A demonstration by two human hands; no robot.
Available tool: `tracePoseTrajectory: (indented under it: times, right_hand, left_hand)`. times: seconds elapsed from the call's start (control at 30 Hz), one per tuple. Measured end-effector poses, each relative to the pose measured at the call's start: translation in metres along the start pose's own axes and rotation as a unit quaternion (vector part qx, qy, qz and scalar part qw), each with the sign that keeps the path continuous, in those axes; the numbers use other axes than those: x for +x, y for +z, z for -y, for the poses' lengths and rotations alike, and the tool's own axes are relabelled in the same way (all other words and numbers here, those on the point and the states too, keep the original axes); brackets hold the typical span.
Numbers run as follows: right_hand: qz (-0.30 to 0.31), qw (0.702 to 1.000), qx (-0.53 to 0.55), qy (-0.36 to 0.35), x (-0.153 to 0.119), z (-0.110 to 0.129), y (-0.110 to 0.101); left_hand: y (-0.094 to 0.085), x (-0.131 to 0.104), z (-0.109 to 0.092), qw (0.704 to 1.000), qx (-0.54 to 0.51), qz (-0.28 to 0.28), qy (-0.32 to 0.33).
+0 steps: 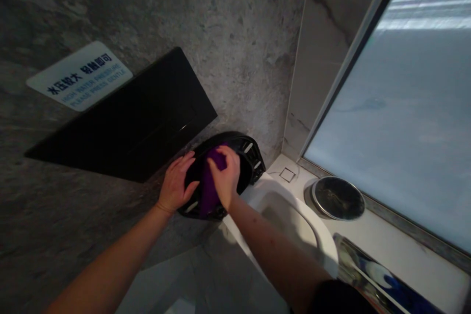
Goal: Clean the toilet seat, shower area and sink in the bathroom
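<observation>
Wrist-deep in the black casing (pixel 253 157) with a purple cloth (pixel 210 190)
My right hand (pixel 225 171)'s pinching the cloth inside it, just past the white toilet (pixel 328 243); left hand (pixel 175 184)'s spread at the left rim, can't tell if touching.

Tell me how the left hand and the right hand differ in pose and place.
The left hand is open, thumb and fingers well apart, while the right hand has its fingers curled on the purple cloth.
The left hand is at the left side of the black container; the right hand reaches over its opening.
Both are bare.
</observation>
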State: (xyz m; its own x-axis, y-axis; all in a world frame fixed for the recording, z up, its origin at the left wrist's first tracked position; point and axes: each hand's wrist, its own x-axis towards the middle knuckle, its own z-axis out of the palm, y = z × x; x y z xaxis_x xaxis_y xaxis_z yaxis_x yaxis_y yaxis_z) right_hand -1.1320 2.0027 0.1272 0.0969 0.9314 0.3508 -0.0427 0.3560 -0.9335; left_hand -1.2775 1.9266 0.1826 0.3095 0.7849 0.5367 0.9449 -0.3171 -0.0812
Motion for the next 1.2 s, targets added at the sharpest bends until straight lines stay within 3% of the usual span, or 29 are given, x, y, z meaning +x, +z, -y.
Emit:
tracePoseTrajectory:
  times: [0.1, 0.17, 0.2, 0.27, 0.37, 0.43, 0.47, 0.5, 0.57, 0.67, 0.7, 0.77, 0.83, 0.9, 0.97, 1.1, 1.2]
  right_hand:
    - [-0.155, 0.975, -0.022, 0.159, 0.045, -0.027, -0.009]
    - [-0.192, 0.958, -0.026, 0.213, 0.051, -0.029, -0.004]
    - [-0.187, 0.961, -0.022, 0.204, 0.044, -0.025, 0.002]
    - [-0.133, 0.983, -0.014, 0.121, 0.013, -0.009, 0.013]
    - [0.039, 0.996, -0.016, -0.073, -0.036, 0.011, 0.020]
    - [0.124, 0.984, -0.012, -0.130, -0.043, 0.011, 0.014]
    - [0.128, 0.984, -0.009, -0.122, -0.036, 0.006, 0.007]
    - [0.098, 0.992, -0.005, -0.085, -0.023, -0.001, 0.000]
    - [-0.019, 0.998, 0.000, 0.054, 0.013, -0.020, -0.015]
    - [-0.153, 0.962, 0.011, 0.227, 0.054, -0.041, -0.022]
    - [-0.172, 0.955, 0.014, 0.242, 0.058, -0.043, -0.018]
    - [-0.191, 0.960, 0.009, 0.203, 0.048, -0.036, -0.004]
    - [-0.161, 0.982, -0.009, 0.100, 0.020, -0.021, 0.013]
    - [-0.081, 0.996, -0.021, -0.033, -0.018, -0.011, 0.028]
    - [0.007, 0.991, -0.025, -0.129, -0.057, -0.012, 0.038]
    - [0.174, 0.967, -0.070, -0.175, -0.119, -0.041, 0.043]
    - [0.223, 0.956, -0.085, -0.170, -0.139, -0.057, 0.037]
  left_hand:
    - [0.001, 0.001, 0.000, 1.000, -0.004, -0.006, -0.005]
    - [0.001, 0.001, 0.001, 1.000, -0.007, -0.008, -0.005]
    - [0.001, 0.001, 0.001, 1.000, -0.009, -0.009, -0.004]
    - [0.001, 0.000, 0.003, 1.000, -0.011, -0.010, -0.002]
    - [0.001, 0.001, 0.003, 1.000, -0.008, -0.006, 0.005]
    - [0.002, 0.002, 0.001, 1.000, -0.006, -0.006, 0.006]
    - [0.003, 0.003, -0.001, 1.000, -0.006, -0.005, 0.002]
    - [0.003, 0.004, -0.002, 1.000, -0.008, -0.005, -0.003]
    - [0.004, 0.006, -0.005, 1.000, -0.011, -0.008, -0.008]
    - [0.005, 0.007, -0.005, 1.000, -0.014, -0.007, -0.008]
    - [0.006, 0.006, -0.004, 1.000, -0.016, -0.006, -0.007]
    - [0.007, 0.004, -0.002, 1.000, -0.026, -0.005, -0.009]
    - [0.008, 0.002, 0.001, 0.999, -0.037, -0.011, -0.007]
    - [0.008, 0.001, 0.003, 0.999, -0.041, -0.020, 0.003]
    - [0.008, 0.001, 0.005, 0.999, -0.035, -0.024, 0.015]
    - [0.008, 0.002, 0.005, 0.999, -0.020, -0.018, 0.024]
    - [0.008, 0.002, 0.003, 1.000, -0.016, -0.014, 0.020]
